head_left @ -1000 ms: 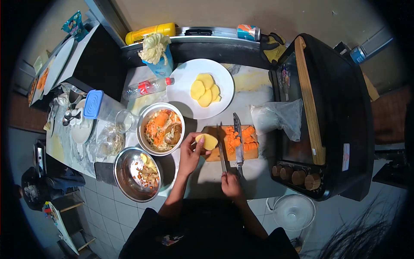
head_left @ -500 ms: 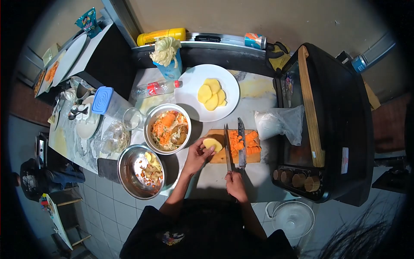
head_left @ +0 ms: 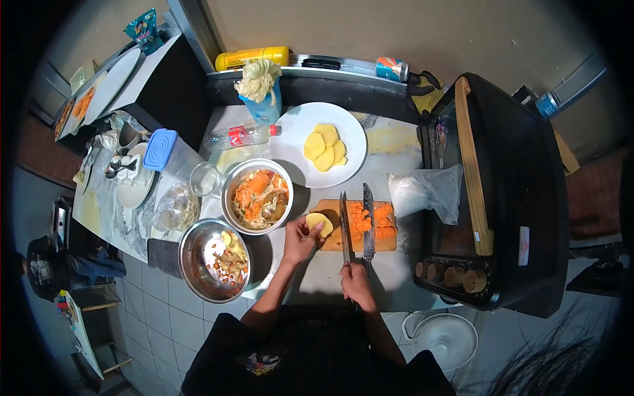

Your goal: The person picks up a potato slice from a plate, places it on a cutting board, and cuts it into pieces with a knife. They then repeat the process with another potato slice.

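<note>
My left hand [head_left: 300,241] is closed on a peeled potato piece [head_left: 318,224] over the left end of the wooden cutting board [head_left: 328,241]. In my right hand [head_left: 356,285] is a knife [head_left: 345,228], gripped by the handle, its blade upright in view just right of the potato. A second knife [head_left: 368,221] lies on the board among diced and chunked carrots [head_left: 384,221]. Beyond the board, potato slices [head_left: 324,146] overlap on a white plate [head_left: 290,168].
Left of the board stand a pot [head_left: 226,204] of shredded vegetables and a steel bowl [head_left: 191,264] with peelings. A plastic bag [head_left: 422,191] of white contents sits beside the black oven [head_left: 522,198] at right. A bottle [head_left: 243,136] lies behind the pot.
My left hand and the potato piece have shifted slightly left. The knife in my right hand has also moved a little left, staying beside the potato.
</note>
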A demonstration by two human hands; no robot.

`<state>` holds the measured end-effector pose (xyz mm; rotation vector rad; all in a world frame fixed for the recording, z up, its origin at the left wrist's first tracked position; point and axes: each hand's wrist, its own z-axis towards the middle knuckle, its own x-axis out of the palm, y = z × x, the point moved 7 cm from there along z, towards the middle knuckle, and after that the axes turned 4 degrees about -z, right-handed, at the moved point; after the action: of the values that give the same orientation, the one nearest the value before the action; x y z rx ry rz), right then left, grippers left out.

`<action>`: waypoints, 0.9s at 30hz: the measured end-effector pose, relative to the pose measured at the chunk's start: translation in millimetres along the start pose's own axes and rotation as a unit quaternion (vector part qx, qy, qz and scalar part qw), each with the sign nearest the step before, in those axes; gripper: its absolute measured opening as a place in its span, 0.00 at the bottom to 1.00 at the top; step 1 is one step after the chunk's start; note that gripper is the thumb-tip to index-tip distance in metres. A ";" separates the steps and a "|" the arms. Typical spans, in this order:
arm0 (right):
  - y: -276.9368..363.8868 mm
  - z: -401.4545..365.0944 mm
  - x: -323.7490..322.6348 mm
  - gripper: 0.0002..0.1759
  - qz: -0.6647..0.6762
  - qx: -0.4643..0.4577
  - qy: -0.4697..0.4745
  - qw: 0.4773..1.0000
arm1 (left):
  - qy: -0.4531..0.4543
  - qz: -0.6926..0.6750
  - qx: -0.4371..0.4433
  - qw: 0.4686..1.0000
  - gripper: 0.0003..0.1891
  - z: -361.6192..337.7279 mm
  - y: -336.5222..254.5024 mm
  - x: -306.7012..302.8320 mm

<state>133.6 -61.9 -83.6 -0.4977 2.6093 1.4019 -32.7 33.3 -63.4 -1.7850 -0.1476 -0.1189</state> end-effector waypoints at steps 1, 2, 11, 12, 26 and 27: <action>-1.0 0.8 -0.4 0.15 -0.002 0.007 -0.002 1.000 | -0.001 0.006 -0.004 1.000 0.08 -0.4 0.2 0.5; -2.8 1.2 -0.6 0.15 -0.004 0.013 -0.005 1.000 | -0.002 0.013 -0.008 1.000 0.08 -0.9 0.6 0.9; -3.0 8.5 0.8 0.18 -0.004 -0.013 -0.020 1.000 | 0.023 -0.042 -0.017 0.999 0.11 -0.2 -10.4 15.2; -1.1 8.3 2.3 0.18 -0.003 -0.013 -0.021 1.000 | 0.025 -0.042 -0.017 0.999 0.11 0.1 -12.2 15.8; 13.3 2.8 16.8 0.20 -0.083 -0.086 -0.040 0.992 | 0.053 -0.150 -0.074 0.984 0.23 -1.9 -7.8 4.7; 12.7 1.7 20.1 0.19 -0.110 -0.115 -0.056 0.986 | 0.055 -0.149 -0.072 0.985 0.23 -1.8 -8.2 5.1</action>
<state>110.3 -58.5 -80.0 -0.6908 2.2397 1.6107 -29.1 33.5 -54.2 -1.8864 -0.3343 -0.4513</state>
